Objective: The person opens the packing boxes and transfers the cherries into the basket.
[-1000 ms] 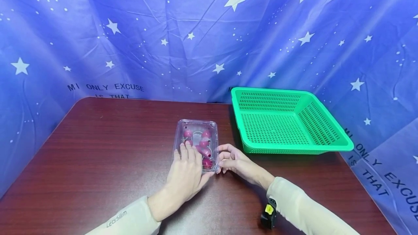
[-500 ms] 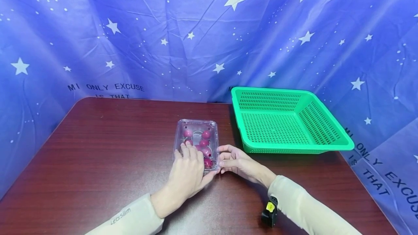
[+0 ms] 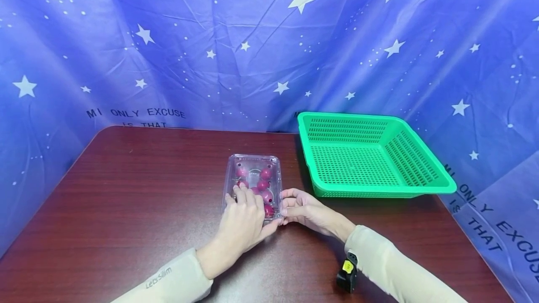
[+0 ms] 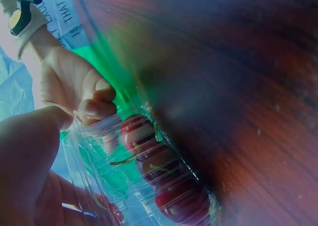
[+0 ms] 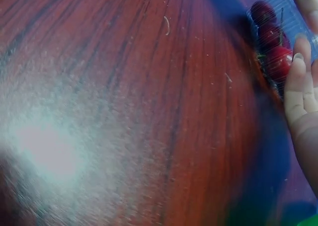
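Observation:
A clear plastic clamshell box (image 3: 275, 165) with several dark red cherries (image 3: 265, 173) lies in mid-table. The left hand (image 3: 241, 222) rests over its near left part, fingers slightly bent on the lid and thumb reaching to the near right corner. At that corner the right hand (image 3: 310, 212) pinches the edge of the box. In the left wrist view, the left thumb (image 4: 35, 136) lies along the lid's edge, and the right hand (image 4: 72, 77) has curled fingers at the box. Cherries (image 5: 278, 62) with green stems show through the side in the right wrist view, beside the right hand's fingertips.
A green plastic basket (image 3: 317, 188) with slotted walls stands at the back right of the dark red wooden table (image 3: 126, 209). A blue curtain (image 3: 210, 74) with white stars hangs behind. A small black device (image 3: 346, 275) sits at the right cuff.
The left hand has shifted slightly to the right, its fingers bending a little more on the lid. The right hand keeps its place at the corner; box and basket stay put.

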Tool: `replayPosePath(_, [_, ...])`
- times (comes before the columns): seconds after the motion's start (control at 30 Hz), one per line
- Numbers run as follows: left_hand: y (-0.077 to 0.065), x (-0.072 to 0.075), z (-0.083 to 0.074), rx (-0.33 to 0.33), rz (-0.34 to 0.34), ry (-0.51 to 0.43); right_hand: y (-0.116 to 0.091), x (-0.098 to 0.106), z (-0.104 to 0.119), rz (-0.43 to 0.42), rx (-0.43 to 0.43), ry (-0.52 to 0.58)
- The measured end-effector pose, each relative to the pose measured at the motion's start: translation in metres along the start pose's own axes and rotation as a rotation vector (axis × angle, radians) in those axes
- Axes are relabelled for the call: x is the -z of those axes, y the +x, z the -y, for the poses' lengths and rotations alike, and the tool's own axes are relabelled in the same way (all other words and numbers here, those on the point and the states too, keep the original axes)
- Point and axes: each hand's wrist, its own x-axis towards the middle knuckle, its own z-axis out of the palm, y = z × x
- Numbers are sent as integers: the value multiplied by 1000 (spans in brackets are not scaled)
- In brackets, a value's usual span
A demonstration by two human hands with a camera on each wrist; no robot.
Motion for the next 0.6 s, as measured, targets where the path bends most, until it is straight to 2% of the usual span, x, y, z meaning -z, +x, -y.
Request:
replayPosePath(0.3, [2, -6, 2, -47, -62, 37, 0, -6, 3, -9, 5, -23])
replayPosePath(0.6, [1, -11, 2, -63, -119, 66, 1, -6, 1, -13, 28, -47])
